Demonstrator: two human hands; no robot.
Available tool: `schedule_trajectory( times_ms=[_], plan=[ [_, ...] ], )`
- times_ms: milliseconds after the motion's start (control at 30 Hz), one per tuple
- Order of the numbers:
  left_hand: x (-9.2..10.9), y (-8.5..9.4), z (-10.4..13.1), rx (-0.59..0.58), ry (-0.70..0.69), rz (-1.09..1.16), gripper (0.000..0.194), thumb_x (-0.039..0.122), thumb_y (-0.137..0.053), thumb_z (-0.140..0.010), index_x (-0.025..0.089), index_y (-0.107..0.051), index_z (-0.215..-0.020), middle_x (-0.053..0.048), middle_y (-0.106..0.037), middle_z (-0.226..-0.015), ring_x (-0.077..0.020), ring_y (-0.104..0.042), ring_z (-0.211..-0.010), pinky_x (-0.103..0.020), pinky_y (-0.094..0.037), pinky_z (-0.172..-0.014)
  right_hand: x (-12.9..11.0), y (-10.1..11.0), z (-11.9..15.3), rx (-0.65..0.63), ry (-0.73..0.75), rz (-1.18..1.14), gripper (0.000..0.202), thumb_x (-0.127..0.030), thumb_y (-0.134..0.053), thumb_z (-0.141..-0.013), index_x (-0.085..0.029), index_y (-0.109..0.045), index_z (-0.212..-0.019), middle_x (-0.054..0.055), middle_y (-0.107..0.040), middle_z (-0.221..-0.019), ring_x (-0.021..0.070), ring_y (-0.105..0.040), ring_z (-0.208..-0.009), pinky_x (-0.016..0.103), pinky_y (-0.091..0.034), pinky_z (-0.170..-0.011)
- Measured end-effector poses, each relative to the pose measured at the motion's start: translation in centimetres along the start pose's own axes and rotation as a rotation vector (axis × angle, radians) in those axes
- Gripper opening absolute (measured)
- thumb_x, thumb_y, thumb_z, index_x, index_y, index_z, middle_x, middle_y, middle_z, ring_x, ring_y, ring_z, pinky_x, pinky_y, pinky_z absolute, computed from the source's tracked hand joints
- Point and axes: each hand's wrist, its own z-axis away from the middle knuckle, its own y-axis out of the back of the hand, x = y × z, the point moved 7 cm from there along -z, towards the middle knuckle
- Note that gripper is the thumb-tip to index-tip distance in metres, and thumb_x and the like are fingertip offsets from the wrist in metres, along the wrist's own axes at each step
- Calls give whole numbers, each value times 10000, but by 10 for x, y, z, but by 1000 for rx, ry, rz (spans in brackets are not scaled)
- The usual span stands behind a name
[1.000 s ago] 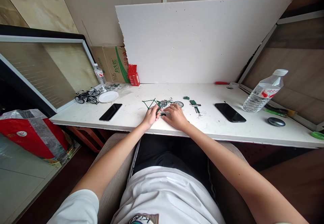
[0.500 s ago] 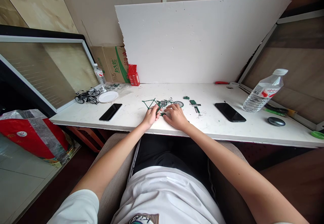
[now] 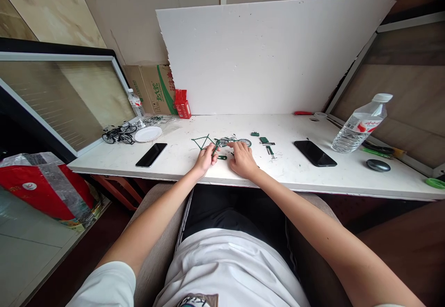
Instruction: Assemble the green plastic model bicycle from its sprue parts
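Observation:
My left hand [image 3: 205, 159] is closed on a green toy bicycle frame [image 3: 200, 141], whose thin triangle sticks out to the left above the fingers. My right hand [image 3: 242, 159] hovers low over the tabletop, its fingers bent and thumb apart from the index finger, with nothing visible between them. Just beyond the right fingers lie toy bicycle wheels [image 3: 246, 142], partly hidden by that hand. A small green part [image 3: 221, 157] rests on the table between both hands. To the right are a green block [image 3: 264, 140], a smaller green piece [image 3: 255, 134] and thin green-and-silver parts [image 3: 270, 150].
On the white table [image 3: 181, 159] lie a phone [image 3: 151, 154] at left and another phone [image 3: 315, 153] at right. Farther right stand a water bottle [image 3: 361, 124] and a mouse [image 3: 378, 165]. Black toy bicycles [image 3: 118, 134] and a white plate [image 3: 148, 134] sit far left.
My right hand has drawn slightly away from the left, and its fingers have shifted, uncovering more of the small green part. The left hand keeps hold of the bicycle frame.

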Motion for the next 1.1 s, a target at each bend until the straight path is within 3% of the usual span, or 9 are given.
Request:
schedule_trajectory(
  times_ms=[333, 767, 1000, 1100],
  plan=[
    [4, -2, 3, 3, 41, -2, 412, 401, -416, -1106, 134, -622, -868, 32, -464, -561, -67, -369, -434, -186, -282, -469, 1, -2, 0, -21, -47, 53, 486, -182, -502, -916, -133, -539, -1398, 209, -614, -1352, 388, -480, -1259, 512, -447, -1017],
    [4, -2, 4, 10, 50, -16, 424, 487, -489, -1077, 147, -619, -859, 33, -468, -558, -72, -372, -442, -192, -287, -468, 1, -2, 0, -11, -60, 54, 471, -190, -515, -922, -136, -541, -1389, 200, -611, -1348, 383, -476, -1270, 509, -444, -1017],
    [6, -3, 5, 16, 58, -18, 433, 501, -489, -1073, 144, -621, -865, 40, -458, -553, -67, -365, -437, -197, -275, -470, 5, 17, -5, 18, 35, -27, 381, -189, -537, -926, -159, -594, -1302, 164, -652, -1221, 334, -539, -1158, 452, -461, -992],
    [7, -4, 6, 17, 66, -17, 424, 494, -501, -1068, 145, -613, -857, 40, -463, -560, -64, -354, -435, -199, -268, -466, 18, 26, -9, -69, 38, 29, 395, -254, -619, -920, -171, -612, -1306, 165, -665, -1220, 344, -558, -1164, 452, -467, -987]
  ],
)
